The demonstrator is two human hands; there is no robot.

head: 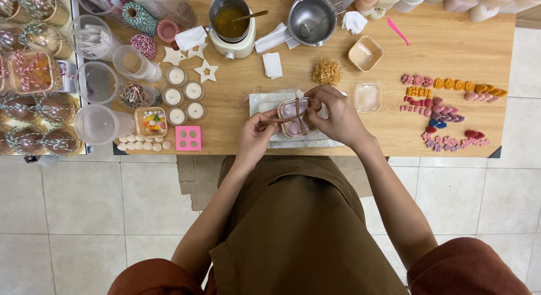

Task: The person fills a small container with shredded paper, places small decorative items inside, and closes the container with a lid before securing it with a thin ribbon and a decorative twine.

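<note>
A small clear box (293,115) with pale pink contents rests on a white sheet (265,101) near the wooden table's front edge. A thin brown ribbon (300,119) crosses the box lengthwise and sideways. My left hand (256,136) pinches one ribbon end at the box's left side. My right hand (337,115) curls over the box's right side, fingers closed on the ribbon on top of it.
Small white candles (185,101) and star shapes (206,71) lie to the left, by clear cups (97,82) and twine spools (138,17). A pot of amber liquid (229,21) and a steel pot (311,18) stand at the back. Coloured wax flowers (445,106) spread across the right.
</note>
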